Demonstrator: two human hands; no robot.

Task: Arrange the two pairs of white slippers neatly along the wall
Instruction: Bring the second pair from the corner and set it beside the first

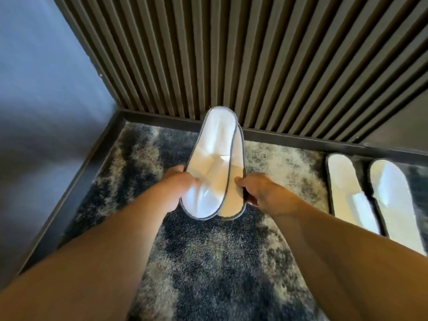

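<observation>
Both my arms out straight fwd & down, bare forearms converging toward the middle of view. L hand (179,181) comes in from lower left, wrist roughly in line w/ forearm, thumb on top of the near edge, fingers curled under & out of sight. R hand (259,191) comes in from lower right, back of hand up, thumb pressed on the rim, fingers wrapped below.

Both hands clamped on the held pair of slippers (215,167), one per side. The 2 slippers are stacked/overlapped, soles partly nested, grey piping round the edges. L hand grips the left slipper's side nr the open-toe band; R hand grips the right slipper's edge at about the same level. Hands close but not touching each other, slippers between them. Pair is lifted off the carpet (208,262), long axis pointing at the slatted wall (231,54), far end overlapping the dark baseboard (162,118) in view. Cannot tell whether the far tip touches anything.

Second pair of slippers (370,195) lies on the carpet to my right, side by side, just apart, ends up against the baseboard. My R forearm crosses over their near ends.

Plain blue-grey wall (41,89) on the left meets the slatted wall at the corner. Carpet mottled dark blue & pale grey. View edges blurred.
</observation>
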